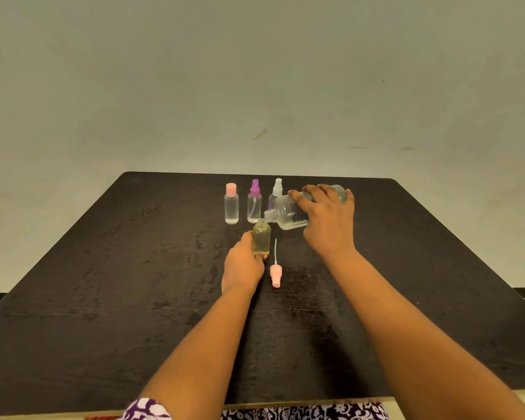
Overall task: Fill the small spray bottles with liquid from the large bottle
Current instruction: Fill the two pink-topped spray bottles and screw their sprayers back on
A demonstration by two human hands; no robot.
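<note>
From my station I am seeing the left hand [243, 265] gripping the open bottle [261, 239], fingers curling round its lower half and keeping it upright on the table [134, 268]. Its neck is standing bare, with no sprayer on it, and its contents are looking yellowish; I cannot tell how high the level is sitting.

The right hand [328, 219] is grasping the large bottle [288, 212] from above, with fingers spreading over its labelled side and the thumb on the far side. That bottle is lying tipped almost level in the air, its open mouth pointing left and sitting right at the small neck. I am not making out a stream between them.

A pink sprayer [275, 275] with its thin tube is lying flat on the table just right of the left hand, tube pointing away from me.

Behind the open bottle, three more small bottles are standing in a row: a pink-capped one [231, 204] on the left, a purple-topped one [254, 203] in the middle, and a white-topped one [276, 192] on the right, partly hiding behind the large bottle. The first two are showing clear liquid inside.
</note>
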